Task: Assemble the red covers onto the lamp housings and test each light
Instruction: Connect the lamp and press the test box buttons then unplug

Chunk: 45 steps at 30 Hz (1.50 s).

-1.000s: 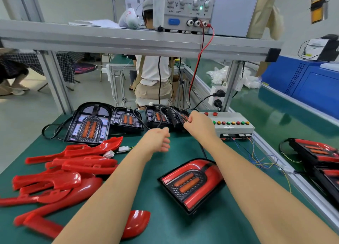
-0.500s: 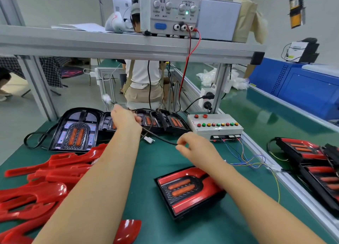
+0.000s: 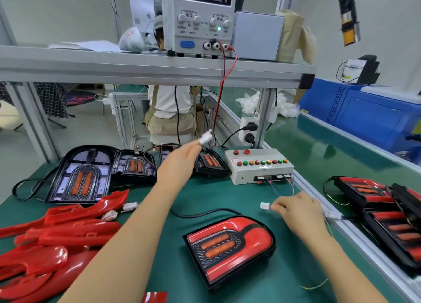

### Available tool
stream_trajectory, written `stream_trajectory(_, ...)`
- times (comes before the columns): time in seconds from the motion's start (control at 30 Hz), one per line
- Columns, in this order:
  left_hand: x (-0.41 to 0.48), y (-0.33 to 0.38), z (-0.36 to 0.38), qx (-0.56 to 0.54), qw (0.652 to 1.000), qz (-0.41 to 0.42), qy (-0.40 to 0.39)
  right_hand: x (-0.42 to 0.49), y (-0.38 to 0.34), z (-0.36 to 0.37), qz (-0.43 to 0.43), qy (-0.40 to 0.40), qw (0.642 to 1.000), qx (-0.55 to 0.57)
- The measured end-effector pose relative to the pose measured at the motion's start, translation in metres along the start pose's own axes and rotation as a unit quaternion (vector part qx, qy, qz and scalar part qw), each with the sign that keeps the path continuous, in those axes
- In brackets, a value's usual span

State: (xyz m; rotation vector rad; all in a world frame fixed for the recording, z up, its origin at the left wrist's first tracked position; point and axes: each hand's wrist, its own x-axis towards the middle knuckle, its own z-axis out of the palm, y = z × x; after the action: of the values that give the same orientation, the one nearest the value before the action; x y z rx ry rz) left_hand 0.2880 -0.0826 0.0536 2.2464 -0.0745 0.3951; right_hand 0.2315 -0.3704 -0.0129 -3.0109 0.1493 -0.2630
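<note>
Red gloss covered the outer arch of the assembled lamp [image 3: 230, 248], which lay flat on the green counter [image 3: 159, 268] towards its front. Two orange bars sat in its black textured panel, and a black cable [image 3: 200, 214] ran from its back. The left hand [image 3: 180, 163] was raised over the bare lamp housings [image 3: 79, 177] at the counter's back, its fingers pinching a blurred white plug [image 3: 206, 139]. The right hand [image 3: 298, 209], low and just beyond the lamp, pinched a second white connector [image 3: 265, 205] in its fingers. Loose red covers [image 3: 57, 234] lay heaped at the left. On the shelf [image 3: 136, 68] the power supply [image 3: 200, 17] read "12.00" in red above "VOLTAGE". A white test box [image 3: 259, 166] with coloured buttons sat on the counter below it.
</note>
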Motion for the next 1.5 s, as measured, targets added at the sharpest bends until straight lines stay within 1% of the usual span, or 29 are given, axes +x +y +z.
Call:
stream_trajectory(0.03,-0.001,-0.001,0.006,0.009,1.000,0.005,-0.021,0.001,-0.001,-0.001,-0.001,0.006,0.999,0.044)
stream_trajectory(0.13,-0.006,-0.003,0.023,-0.007,0.994,0.024,-0.109,0.005,-0.004,-0.006,0.001,0.012,0.985,0.175)
stream_trajectory(0.23,-0.012,0.001,0.036,0.017,0.984,0.054,-0.170,0.006,-0.008,-0.006,-0.021,0.059,0.965,0.256)
stream_trajectory(0.3,-0.017,0.004,0.044,0.032,0.979,0.071,-0.190,0.005,-0.013,-0.006,-0.025,0.096,0.943,0.317)
stream_trajectory(0.37,-0.022,0.008,0.051,0.036,0.978,0.083,-0.187,0.002,-0.017,-0.005,-0.025,0.119,0.930,0.346)
stream_trajectory(0.53,-0.029,0.012,0.062,-0.004,0.973,0.106,-0.206,-0.002,-0.020,-0.002,-0.054,0.159,0.932,0.322)
stream_trajectory(0.67,-0.031,0.009,0.063,-0.023,0.973,0.092,-0.210,-0.002,-0.019,0.000,-0.068,0.166,0.935,0.306)
stream_trajectory(0.8,-0.033,0.011,0.065,-0.062,0.972,0.078,-0.214,-0.002,-0.020,0.002,-0.056,0.178,0.925,0.331)
stream_trajectory(0.97,-0.037,0.015,0.067,-0.044,0.970,0.079,-0.225,-0.001,-0.022,0.005,-0.072,0.177,0.931,0.310)
stream_trajectory(1.13,-0.040,0.020,0.067,0.037,0.972,0.124,-0.197,-0.001,-0.023,0.006,-0.104,0.186,0.940,0.265)
stream_trajectory(1.3,-0.044,0.025,0.069,0.038,0.969,0.155,-0.188,-0.004,-0.025,0.004,-0.131,0.188,0.943,0.242)
stream_trajectory(1.5,-0.047,0.028,0.070,0.040,0.970,0.149,-0.187,-0.003,-0.024,0.010,-0.113,0.153,0.944,0.268)
